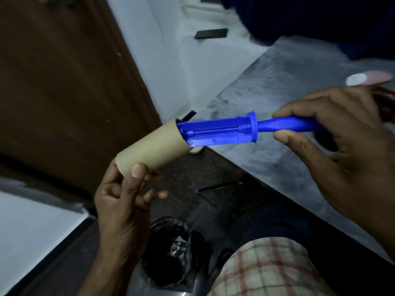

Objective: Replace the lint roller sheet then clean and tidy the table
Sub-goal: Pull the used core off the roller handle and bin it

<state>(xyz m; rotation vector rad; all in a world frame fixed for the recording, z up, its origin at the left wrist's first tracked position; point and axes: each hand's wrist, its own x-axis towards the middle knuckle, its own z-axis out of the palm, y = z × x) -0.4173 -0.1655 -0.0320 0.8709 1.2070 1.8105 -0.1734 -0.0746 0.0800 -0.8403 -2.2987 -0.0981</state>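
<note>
A blue plastic lint roller point(226, 130) is held level in the middle of the view, beside the table's left edge. My right hand point(342, 146) grips its handle with thumb and fingers. A bare brown cardboard tube point(149, 146) sits only on the tip of the roller's frame, most of the frame showing. My left hand point(126, 195) pinches the tube's near end between thumb and fingers. The grey table point(288, 86) runs from the upper right toward the lower right.
A bin lined with a black bag point(173, 251) stands on the dark floor below my hands. A dark pen-like stick point(218, 185) lies on the floor. A pink and white object point(367, 79) lies on the table at right. A black phone point(211, 33) rests on a white surface behind.
</note>
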